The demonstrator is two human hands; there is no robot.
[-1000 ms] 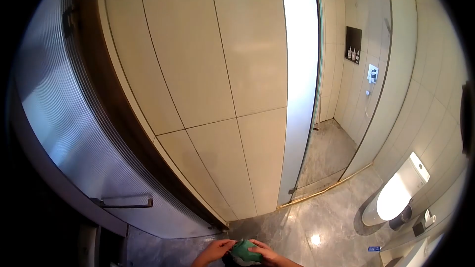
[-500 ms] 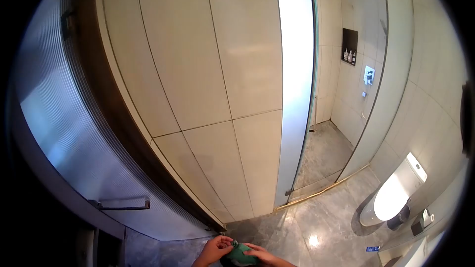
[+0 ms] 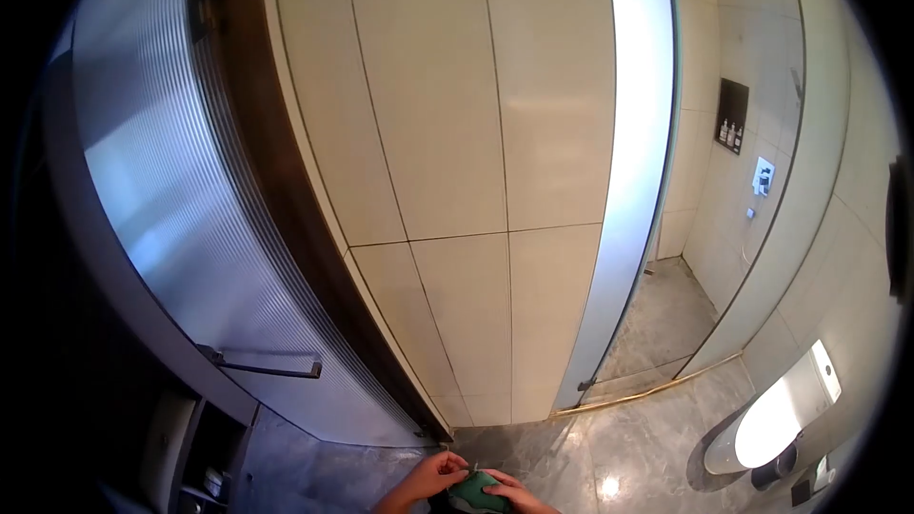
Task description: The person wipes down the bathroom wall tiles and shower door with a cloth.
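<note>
A green bundle (image 3: 479, 492), soft-looking, is at the bottom centre of the head view, between my two hands. My left hand (image 3: 438, 476) is at its upper left, with fingertips pinched together at the top of the bundle. My right hand (image 3: 512, 490) grips the bundle's right side, the thumb lying over it. The lower part of the bundle is cut off by the frame edge.
A ribbed glass door (image 3: 181, 200) with a dark handle (image 3: 271, 368) stands at left, beside a tiled wall (image 3: 457, 171). A glass-walled shower (image 3: 657, 314), a white toilet (image 3: 771, 419) and a dark bin (image 3: 776, 466) are at right.
The view has turned left, so the room's fixtures sit further right in the frame. My left fingers have moved from the bundle's left side to its top, staying pinched.
</note>
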